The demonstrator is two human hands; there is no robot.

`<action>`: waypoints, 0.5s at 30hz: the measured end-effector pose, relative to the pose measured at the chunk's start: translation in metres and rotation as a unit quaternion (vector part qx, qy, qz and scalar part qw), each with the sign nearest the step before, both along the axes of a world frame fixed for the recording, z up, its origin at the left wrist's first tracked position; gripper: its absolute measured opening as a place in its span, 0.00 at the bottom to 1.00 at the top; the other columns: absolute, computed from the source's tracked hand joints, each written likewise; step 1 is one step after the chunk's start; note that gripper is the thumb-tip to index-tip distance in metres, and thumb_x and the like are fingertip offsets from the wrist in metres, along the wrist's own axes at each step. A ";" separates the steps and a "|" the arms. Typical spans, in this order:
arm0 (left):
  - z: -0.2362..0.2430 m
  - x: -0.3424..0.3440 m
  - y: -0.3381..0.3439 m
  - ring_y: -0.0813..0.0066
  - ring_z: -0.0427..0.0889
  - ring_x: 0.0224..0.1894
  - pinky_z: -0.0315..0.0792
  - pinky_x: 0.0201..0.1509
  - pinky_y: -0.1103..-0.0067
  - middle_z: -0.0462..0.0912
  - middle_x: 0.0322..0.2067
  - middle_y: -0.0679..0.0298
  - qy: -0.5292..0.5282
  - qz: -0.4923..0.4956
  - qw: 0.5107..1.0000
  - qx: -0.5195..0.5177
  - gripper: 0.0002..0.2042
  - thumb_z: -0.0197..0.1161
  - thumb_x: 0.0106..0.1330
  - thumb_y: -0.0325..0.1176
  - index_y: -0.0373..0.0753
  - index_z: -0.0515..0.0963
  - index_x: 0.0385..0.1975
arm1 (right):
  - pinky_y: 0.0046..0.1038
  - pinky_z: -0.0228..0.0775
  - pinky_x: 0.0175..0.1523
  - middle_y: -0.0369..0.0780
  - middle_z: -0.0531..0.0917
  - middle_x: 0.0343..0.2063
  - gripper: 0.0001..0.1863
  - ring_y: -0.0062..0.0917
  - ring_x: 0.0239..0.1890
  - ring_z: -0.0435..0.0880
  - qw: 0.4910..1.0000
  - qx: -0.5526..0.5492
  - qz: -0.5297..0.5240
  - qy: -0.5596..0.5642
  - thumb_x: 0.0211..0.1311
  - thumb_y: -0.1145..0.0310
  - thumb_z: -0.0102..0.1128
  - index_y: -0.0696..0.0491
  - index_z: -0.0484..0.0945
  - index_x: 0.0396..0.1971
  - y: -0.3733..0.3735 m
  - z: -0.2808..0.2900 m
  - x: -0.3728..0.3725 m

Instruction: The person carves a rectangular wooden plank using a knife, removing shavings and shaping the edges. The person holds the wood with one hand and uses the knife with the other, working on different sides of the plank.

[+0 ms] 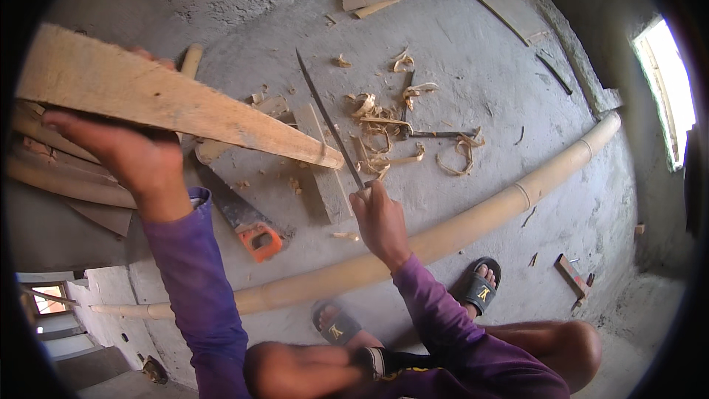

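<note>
Left hand (144, 159) has its grip wrapped around the wooden plank (177, 103), held slanting above the floor (509, 96), narrow end overlapping a wood block (323, 196) in view, contact unclear. Right of that, the right hand's (382, 222) grip is clenched on a long knife (325, 112), blade beside the plank's end, near curled shavings (364, 106). Likely a shaving step; another stroke would call for a steady plank, fingers clear.
</note>
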State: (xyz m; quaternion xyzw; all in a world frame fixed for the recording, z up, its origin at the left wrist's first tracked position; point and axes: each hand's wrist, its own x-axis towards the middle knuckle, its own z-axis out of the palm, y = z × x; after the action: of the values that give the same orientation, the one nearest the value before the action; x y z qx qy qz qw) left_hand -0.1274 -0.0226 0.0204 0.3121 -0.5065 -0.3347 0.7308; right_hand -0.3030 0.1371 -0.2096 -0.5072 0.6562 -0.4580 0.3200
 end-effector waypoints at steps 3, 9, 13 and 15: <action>-0.003 -0.011 0.002 0.58 0.65 0.68 0.65 0.71 0.62 0.59 0.68 0.50 -0.073 0.062 0.995 -0.034 0.46 0.41 0.69 0.75 0.38 0.53 0.72 | 0.46 0.74 0.34 0.51 0.84 0.26 0.14 0.54 0.32 0.84 0.998 -0.020 -0.020 -0.059 0.68 0.70 0.61 0.59 0.68 0.45 0.018 0.040 0.006; -0.008 -0.030 0.007 0.64 0.65 0.64 0.58 0.73 0.71 0.64 0.65 0.50 -0.113 0.155 0.981 -0.025 0.42 0.42 0.75 0.68 0.31 0.58 0.68 | 0.48 0.73 0.36 0.53 0.84 0.27 0.13 0.57 0.33 0.83 0.997 0.081 0.011 -0.010 0.71 0.67 0.58 0.58 0.68 0.46 0.006 0.030 0.031; -0.005 -0.023 0.006 0.55 0.58 0.71 0.59 0.75 0.62 0.53 0.69 0.45 -0.107 0.148 0.983 -0.016 0.45 0.40 0.72 0.71 0.35 0.47 0.72 | 0.29 0.73 0.29 0.43 0.79 0.18 0.13 0.26 0.23 0.84 0.987 0.152 0.028 -0.050 0.71 0.66 0.56 0.59 0.69 0.46 0.006 0.028 0.023; -0.008 -0.023 0.004 0.65 0.67 0.62 0.58 0.72 0.71 0.66 0.62 0.50 -0.065 0.177 0.981 -0.048 0.39 0.41 0.76 0.66 0.29 0.60 0.65 | 0.39 0.74 0.33 0.50 0.82 0.25 0.13 0.45 0.30 0.84 0.994 0.057 -0.008 -0.088 0.71 0.68 0.58 0.59 0.69 0.45 0.017 0.035 0.018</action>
State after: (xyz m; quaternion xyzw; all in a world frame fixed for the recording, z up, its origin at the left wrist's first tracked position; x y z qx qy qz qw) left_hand -0.1502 -0.0190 0.0125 0.3827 -0.5053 -0.1539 0.7580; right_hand -0.2852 0.1538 -0.1744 -0.4408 0.6543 -0.4652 0.4015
